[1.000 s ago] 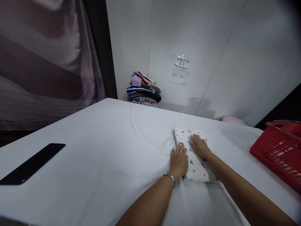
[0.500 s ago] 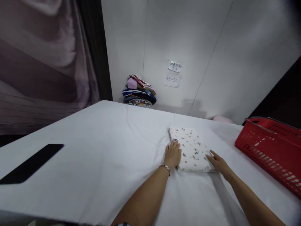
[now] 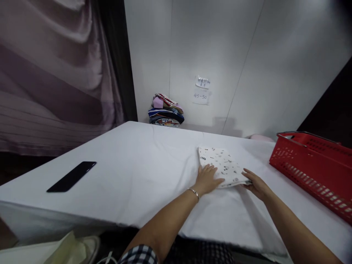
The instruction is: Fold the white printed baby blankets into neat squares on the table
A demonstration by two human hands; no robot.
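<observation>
A folded white cloth with small dark prints lies on the white-covered table. My left hand rests at the cloth's near left corner, thumb slid under the near edge, fingers spread on the table beside it. My right hand sits at the near right corner, fingertips tucked under the edge of the cloth. A thin bracelet is on my left wrist.
A red plastic basket stands at the right of the table. A black phone lies near the left front edge. A stack of folded coloured clothes sits against the back wall below two paper notes.
Both hands left the cloth's top and moved to its near corners, fingers slipping under the near edge. The camera pulled back, showing the table's front edge.
</observation>
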